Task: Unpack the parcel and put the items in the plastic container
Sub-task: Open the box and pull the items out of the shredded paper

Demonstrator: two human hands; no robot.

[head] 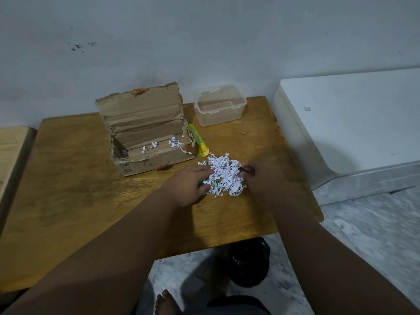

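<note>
Bare foot (164,302) at bottom edge, on the marbled floor; dark rounded object (248,262) just beyond it, partly under the table's near edge.

Both forearms reach forward over the wooden table (68,189) to a pile of shredded paper (225,176) lying on the tabletop, right of centre.

Left hand (188,185): at the pile's left side, fingers curled round a green item (201,184) half buried in the shreds; grip narrow, thumb side toward the pile.

Right hand (261,180): at the pile's right side, fingertips touching the shreds; a thin dark piece (244,170) sits at the fingertips; motion blur here, so cannot tell whether it pinches that piece or only touches the paper.

Cardboard parcel box (145,130): open, lid flap upright against the wall, left-rear of the pile; a few paper shreds inside it and over its right end.

Yellow-green utility knife (198,140): flat on the table, just beside the box's right end, between box and pile.

Clear plastic container (219,105): upright, lid off, at the table's back edge, beyond the knife; well apart from both hands.

White appliance (352,123) on the floor right of the table; second wooden surface (11,151) at left edge.
</note>
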